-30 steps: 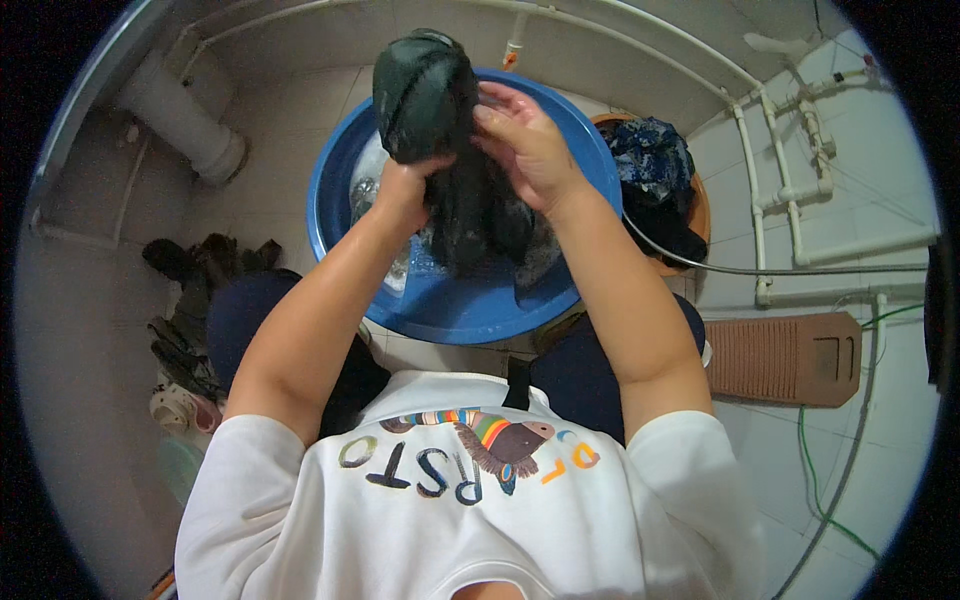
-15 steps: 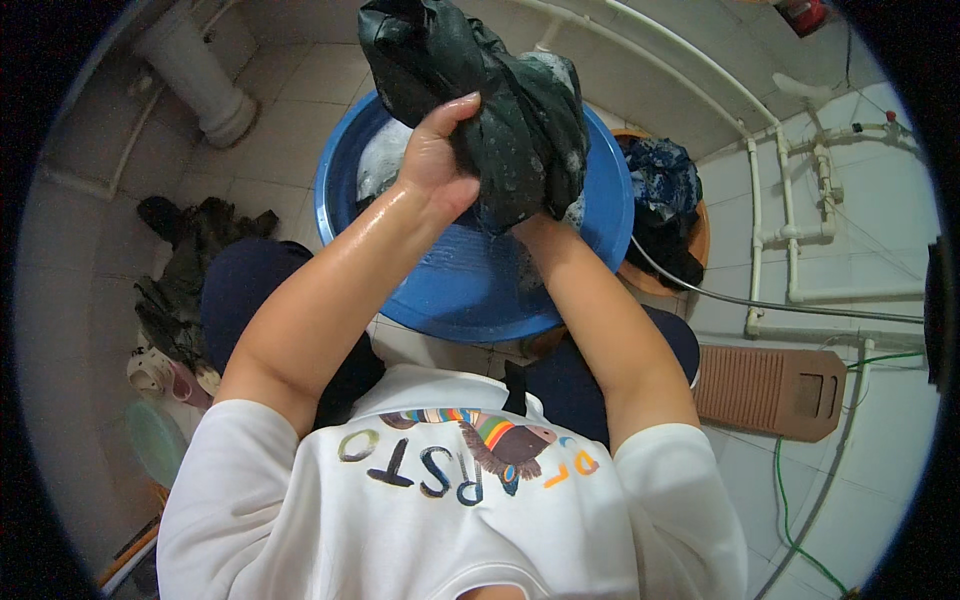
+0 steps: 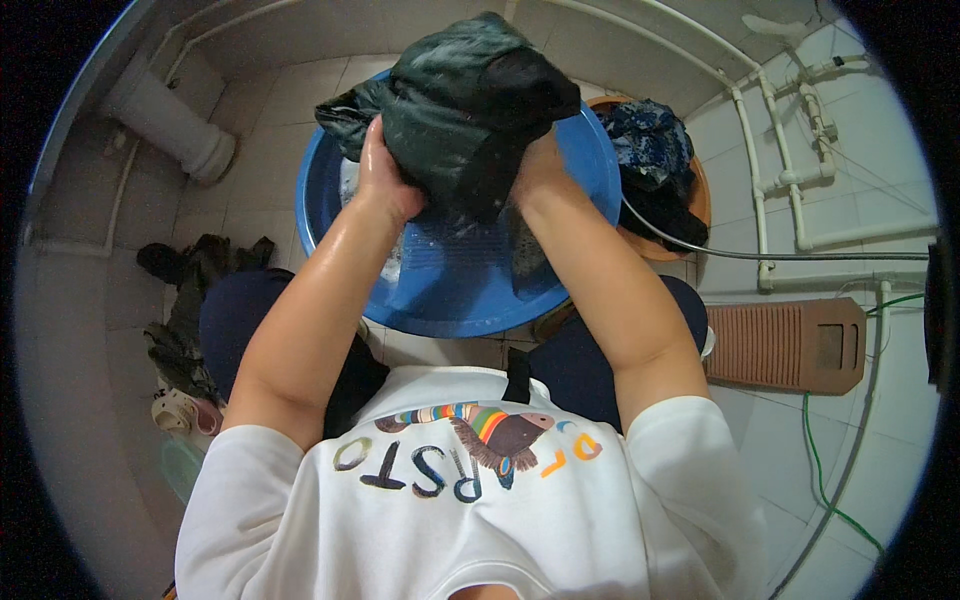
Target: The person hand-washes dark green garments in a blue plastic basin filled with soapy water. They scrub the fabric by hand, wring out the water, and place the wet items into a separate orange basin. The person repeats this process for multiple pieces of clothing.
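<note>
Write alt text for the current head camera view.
A bundled dark green cloth is held up over a round blue basin, the person's left hand gripping one side, the mostly hidden right hand at the other. To the right are an orange tub of dark clothes and a brown ridged board.

- The floor (image 3: 265, 130) is laid with pale, square-edged tiles, their joints showing as thin darker lines.
- The left wall (image 3: 75, 340) looks grey and dim, with faint joint lines.
- The far wall (image 3: 300, 50) is a plain greyish beige.
- A thick white pipe (image 3: 172, 125) stands in the far left corner.
- Thin white pipes (image 3: 738, 92) run along the far wall.
- More pipework (image 3: 790, 180), with elbows and tees, crosses the white-tiled right wall (image 3: 860, 195).
- Light is brighter on the right.
</note>
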{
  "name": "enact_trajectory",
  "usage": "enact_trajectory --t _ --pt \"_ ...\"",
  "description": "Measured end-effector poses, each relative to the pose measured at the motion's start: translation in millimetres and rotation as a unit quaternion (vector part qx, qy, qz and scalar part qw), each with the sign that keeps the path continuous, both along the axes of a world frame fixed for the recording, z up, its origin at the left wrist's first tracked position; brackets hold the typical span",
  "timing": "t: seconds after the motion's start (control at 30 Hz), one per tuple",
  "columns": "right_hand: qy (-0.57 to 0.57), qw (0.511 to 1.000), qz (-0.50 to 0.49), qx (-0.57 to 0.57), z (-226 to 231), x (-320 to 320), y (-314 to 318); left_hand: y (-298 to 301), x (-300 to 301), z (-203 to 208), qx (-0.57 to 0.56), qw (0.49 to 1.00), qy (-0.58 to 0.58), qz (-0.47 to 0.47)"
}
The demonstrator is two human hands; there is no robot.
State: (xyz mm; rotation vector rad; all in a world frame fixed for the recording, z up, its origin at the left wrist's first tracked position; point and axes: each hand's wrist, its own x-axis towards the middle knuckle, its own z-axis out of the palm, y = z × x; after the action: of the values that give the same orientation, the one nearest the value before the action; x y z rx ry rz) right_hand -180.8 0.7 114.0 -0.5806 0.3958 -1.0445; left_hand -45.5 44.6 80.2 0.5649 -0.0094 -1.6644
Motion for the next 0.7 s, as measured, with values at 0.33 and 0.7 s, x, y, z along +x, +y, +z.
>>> enact_trajectory --t 0.33,0.7 --pt "-0.123 0.972 0.162 0.113 -1 14 39 0 16 -32 -0.126 0.974 0.185 -0.035" --pt "0.283 0.914 0.174 0.232 -108 -59 10 -13 40 -16 0.028 0.989 -0.082 0.122"
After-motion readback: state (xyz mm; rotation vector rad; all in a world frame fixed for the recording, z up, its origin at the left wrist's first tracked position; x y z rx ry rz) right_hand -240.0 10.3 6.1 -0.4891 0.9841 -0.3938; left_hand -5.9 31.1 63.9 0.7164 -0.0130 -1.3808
